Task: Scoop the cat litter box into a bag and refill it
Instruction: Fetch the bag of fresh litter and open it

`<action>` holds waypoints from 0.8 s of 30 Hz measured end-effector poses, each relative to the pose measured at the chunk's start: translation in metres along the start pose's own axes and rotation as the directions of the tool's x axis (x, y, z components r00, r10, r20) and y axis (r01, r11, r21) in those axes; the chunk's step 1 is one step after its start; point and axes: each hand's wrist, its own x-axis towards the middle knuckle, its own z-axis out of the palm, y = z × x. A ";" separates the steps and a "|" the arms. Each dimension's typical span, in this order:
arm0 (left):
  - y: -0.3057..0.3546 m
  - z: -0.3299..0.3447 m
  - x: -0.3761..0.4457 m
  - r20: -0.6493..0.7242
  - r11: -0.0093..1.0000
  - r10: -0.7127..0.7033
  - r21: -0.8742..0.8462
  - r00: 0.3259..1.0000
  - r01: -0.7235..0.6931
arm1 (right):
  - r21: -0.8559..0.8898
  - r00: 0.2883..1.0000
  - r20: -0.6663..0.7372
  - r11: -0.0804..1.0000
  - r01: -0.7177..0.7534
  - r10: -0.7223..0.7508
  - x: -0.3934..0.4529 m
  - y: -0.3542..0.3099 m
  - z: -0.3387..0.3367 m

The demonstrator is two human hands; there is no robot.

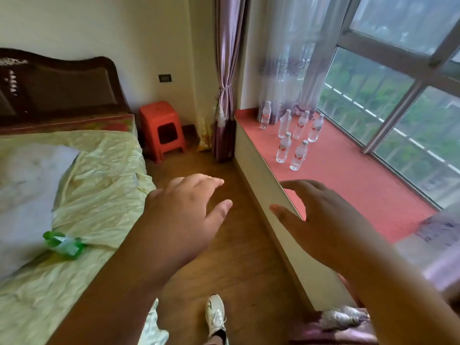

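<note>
No litter box, scoop or litter bag shows in the head view. My left hand is held out over the wooden floor, fingers relaxed and spread, holding nothing. My right hand hovers over the edge of the red window ledge, fingers loosely spread, also empty. A green crumpled plastic bag lies on the bed's yellow sheet to the left of my left arm.
Several water bottles stand on the ledge by the window. An orange plastic stool sits in the far corner beside a tied purple curtain. My white shoe is on the floor. The bed fills the left side.
</note>
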 end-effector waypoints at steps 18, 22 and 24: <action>0.004 -0.012 0.243 -0.066 0.999 0.025 -0.034 0.997 -0.028 | 0.000 0.999 -0.024 1.000 0.031 -0.031 0.232 0.027 -0.049; -0.005 -0.010 0.283 -0.062 0.998 -0.065 0.010 0.996 0.066 | 0.014 0.992 -0.011 0.992 0.125 -0.125 0.303 0.028 -0.051; -0.008 -0.011 0.302 -0.084 0.992 -0.119 0.026 0.989 0.122 | 0.013 0.982 0.006 0.982 0.187 -0.187 0.339 0.027 -0.053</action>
